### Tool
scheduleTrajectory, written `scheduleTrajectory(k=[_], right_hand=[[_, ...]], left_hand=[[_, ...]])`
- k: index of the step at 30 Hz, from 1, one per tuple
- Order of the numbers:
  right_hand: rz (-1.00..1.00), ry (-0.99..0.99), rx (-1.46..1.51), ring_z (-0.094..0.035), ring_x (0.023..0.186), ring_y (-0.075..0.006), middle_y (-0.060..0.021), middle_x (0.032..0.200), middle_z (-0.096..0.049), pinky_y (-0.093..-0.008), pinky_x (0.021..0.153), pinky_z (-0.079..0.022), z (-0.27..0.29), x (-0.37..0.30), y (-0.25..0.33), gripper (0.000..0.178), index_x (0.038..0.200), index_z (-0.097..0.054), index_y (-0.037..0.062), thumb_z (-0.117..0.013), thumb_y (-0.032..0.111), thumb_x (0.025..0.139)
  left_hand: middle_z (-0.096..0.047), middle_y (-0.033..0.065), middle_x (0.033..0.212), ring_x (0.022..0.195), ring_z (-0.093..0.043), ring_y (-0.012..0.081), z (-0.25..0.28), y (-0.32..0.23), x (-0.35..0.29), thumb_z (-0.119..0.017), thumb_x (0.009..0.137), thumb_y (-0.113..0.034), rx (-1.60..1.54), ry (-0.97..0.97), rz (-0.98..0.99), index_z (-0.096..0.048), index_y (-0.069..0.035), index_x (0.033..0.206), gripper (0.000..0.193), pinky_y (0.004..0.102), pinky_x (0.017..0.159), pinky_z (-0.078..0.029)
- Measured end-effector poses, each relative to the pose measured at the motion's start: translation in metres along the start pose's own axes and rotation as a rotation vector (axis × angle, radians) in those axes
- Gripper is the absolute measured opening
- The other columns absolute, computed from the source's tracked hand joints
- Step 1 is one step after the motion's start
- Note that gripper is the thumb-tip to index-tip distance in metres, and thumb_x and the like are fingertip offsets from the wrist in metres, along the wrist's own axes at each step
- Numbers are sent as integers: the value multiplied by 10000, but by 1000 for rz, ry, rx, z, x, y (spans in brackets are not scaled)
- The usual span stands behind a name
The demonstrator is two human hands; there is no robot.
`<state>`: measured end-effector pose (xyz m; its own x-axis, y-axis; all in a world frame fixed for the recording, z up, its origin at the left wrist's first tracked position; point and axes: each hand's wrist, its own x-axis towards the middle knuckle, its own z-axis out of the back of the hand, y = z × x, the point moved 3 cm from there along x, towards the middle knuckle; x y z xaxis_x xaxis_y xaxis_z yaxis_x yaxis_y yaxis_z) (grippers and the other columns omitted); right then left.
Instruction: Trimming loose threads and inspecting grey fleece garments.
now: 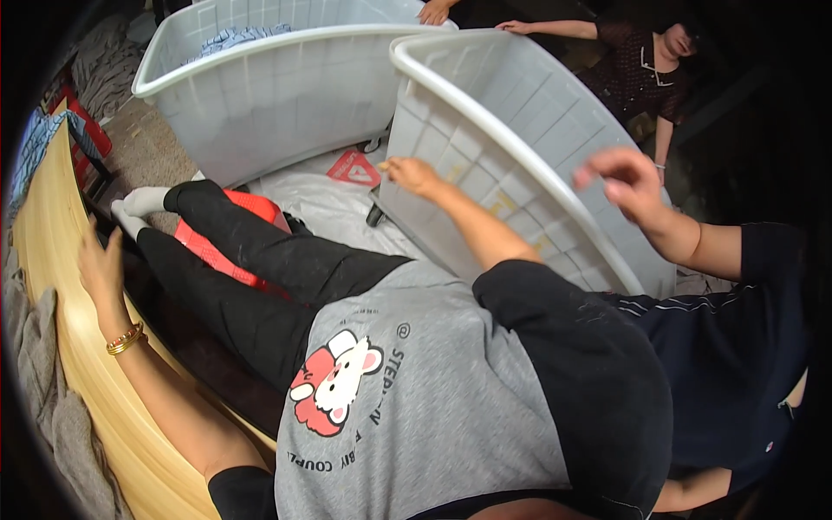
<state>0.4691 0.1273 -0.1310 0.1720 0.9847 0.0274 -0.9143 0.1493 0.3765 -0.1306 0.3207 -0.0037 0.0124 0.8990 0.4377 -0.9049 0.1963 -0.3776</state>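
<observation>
My left hand (102, 264), with gold bracelets at the wrist, reaches over the light wood-grain table (65, 225) at the left. Its fingers are apart and nothing shows in them. My right hand (414, 177) is stretched forward in front of the near corner of a large translucent white bin (520, 139). Its fingers are loosely bent, pointing left, and I see nothing held. Whether they touch the bin cannot be told. My legs in black trousers extend to the far left, beside a red plastic stool (208, 245).
A second white bin (277, 104) on castors holds blue checked cloth (234, 39). Grey cloth (65, 425) lies along the table's left side. Close at my right, another person's hand (628, 186) is raised over the near bin. A person (637, 69) beyond touches the bins' rims.
</observation>
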Motion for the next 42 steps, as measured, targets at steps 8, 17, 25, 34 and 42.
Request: scheduleTrajectory(k=[8, 17, 25, 34, 42], right_hand=[[141, 207, 452, -630, 636, -120, -45, 745, -648, -281, 580, -524, -49, -3, 141, 329, 1086, -655, 49, -444, 295, 1026], [105, 115, 892, -477, 534, -63, 18, 576, -538, -240, 534, -394, -84, -23, 188, 440, 878, -680, 50, -508, 436, 999], [45, 156, 868, -480, 542, -73, 25, 564, -507, -244, 553, -398, -90, -25, 189, 443, 873, -685, 43, -506, 425, 1006], [17, 177, 757, -492, 570, -79, 13, 577, -521, -250, 578, -400, -88, -23, 187, 489, 857, -698, 39, -507, 467, 996], [37, 181, 740, -490, 579, -87, 9, 577, -517, -259, 586, -401, -86, -24, 190, 516, 849, -695, 36, -510, 497, 986]], left_hand=[[-269, 106, 1585, 1470, -245, 287, -49, 64, -32, -681, 818, -169, 472, 300, 309, -403, -313, 1471, 724, 707, 1088, -232], [-287, 104, 1578, 1467, -256, 260, -48, 59, -35, -531, 815, -12, 451, 270, 306, -499, -282, 1395, 641, 716, 1071, -248], [-294, 109, 1577, 1462, -275, 285, -38, 51, -46, -585, 793, 7, 433, 212, 316, -562, -233, 1293, 555, 673, 1062, -304], [-291, 94, 1582, 1465, -274, 274, -36, 41, -44, -618, 776, 26, 395, 221, 339, -596, -213, 1209, 495, 658, 1057, -316], [-290, 94, 1585, 1466, -274, 275, -32, 39, -46, -607, 780, 18, 372, 218, 351, -606, -219, 1196, 478, 640, 1060, -311]])
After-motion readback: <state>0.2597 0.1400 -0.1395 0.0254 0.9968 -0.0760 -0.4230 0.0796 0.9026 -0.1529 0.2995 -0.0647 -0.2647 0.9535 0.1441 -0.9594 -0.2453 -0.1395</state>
